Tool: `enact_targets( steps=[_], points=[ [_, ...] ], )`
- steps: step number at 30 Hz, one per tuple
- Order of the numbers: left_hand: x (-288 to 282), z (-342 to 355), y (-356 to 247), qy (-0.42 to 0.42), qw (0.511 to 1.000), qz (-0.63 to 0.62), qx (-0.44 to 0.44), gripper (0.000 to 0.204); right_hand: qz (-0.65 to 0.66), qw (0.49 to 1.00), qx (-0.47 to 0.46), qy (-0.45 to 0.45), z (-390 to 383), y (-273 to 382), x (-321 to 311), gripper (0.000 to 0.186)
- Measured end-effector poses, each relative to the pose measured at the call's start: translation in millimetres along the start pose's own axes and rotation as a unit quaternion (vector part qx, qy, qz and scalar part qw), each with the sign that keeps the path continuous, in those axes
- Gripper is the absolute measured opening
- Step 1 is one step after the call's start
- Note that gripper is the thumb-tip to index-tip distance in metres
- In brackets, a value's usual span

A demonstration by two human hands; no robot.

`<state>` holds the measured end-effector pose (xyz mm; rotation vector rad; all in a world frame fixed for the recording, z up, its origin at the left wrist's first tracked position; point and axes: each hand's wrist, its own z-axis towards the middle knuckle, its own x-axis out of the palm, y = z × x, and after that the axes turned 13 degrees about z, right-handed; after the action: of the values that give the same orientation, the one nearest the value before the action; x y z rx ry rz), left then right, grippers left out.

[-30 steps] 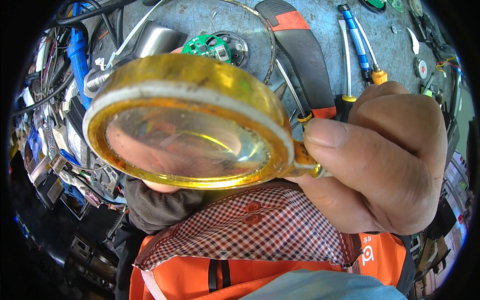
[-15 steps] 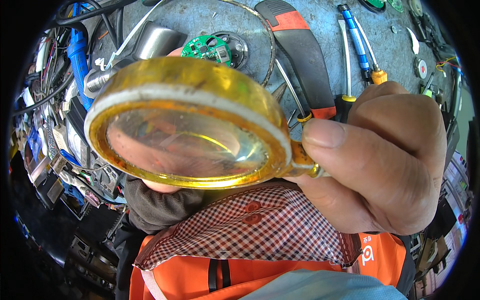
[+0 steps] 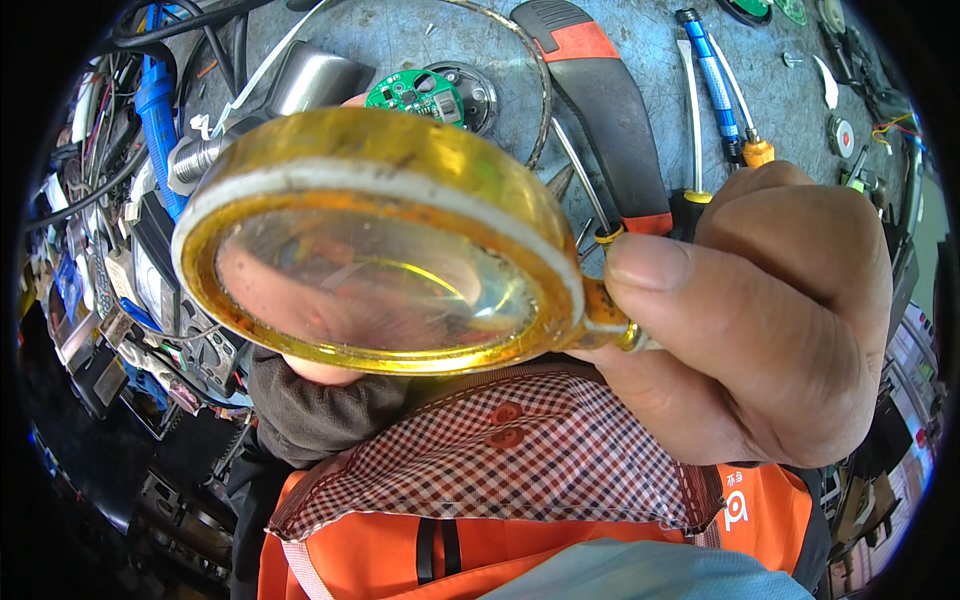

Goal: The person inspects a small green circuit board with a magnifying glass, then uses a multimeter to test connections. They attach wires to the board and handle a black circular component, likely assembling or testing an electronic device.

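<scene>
A yellow-rimmed magnifying glass (image 3: pixel 390 140) fills the middle of my view, tilted, with a scratched lens. My right hand (image 3: pixel 760 320) grips its short handle between thumb and curled fingers. Behind the glass is my left hand (image 3: pixel 325 370), mostly hidden; skin shows at its edges and through the lens, above a dark grey sleeve, and whatever it holds is hidden. Just beyond the glass are a threaded metal part (image 3: pixel 188 162), a steel cylinder (image 3: pixel 315 80) and a round green circuit board (image 3: pixel 410 92) over a dark disc (image 3: pixel 475 95).
The blue-grey bench (image 3: pixel 620 25) carries a large black-and-red handle (image 3: pixel 600 110), screwdrivers (image 3: pixel 697 130), a blue pen-like tool (image 3: pixel 715 80) and a small round part (image 3: pixel 840 135). Cables (image 3: pixel 180 30) and dense clutter (image 3: pixel 110 270) crowd the left. An orange apron (image 3: pixel 370 555) is below.
The magnifying glass and my right hand shift very slightly, up since half a second ago. Otherwise the view is unchanged.
</scene>
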<state>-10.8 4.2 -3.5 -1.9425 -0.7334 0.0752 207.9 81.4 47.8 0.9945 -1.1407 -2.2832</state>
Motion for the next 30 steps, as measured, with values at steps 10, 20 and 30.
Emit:
enact_targets(
  steps=[10,20,30],
  points=[
    [-26.7,11.6,-3.7,0.054,0.996,0.056,-0.054,0.033,-0.008,1.0,-0.018,-0.004,-1.1,-3.3,0.7,0.056],
    [-31.5,11.5,0.8,0.082,0.995,0.002,-0.061,0.035,-0.005,0.999,-0.029,-0.029,-0.5,-4.8,6.6,0.048],
    [-26.9,7.2,-1.6,0.07,0.996,0.014,-0.044,0.035,-0.003,1.0,-0.021,-0.015,0.7,-3.2,3.5,0.05]
  ],
)
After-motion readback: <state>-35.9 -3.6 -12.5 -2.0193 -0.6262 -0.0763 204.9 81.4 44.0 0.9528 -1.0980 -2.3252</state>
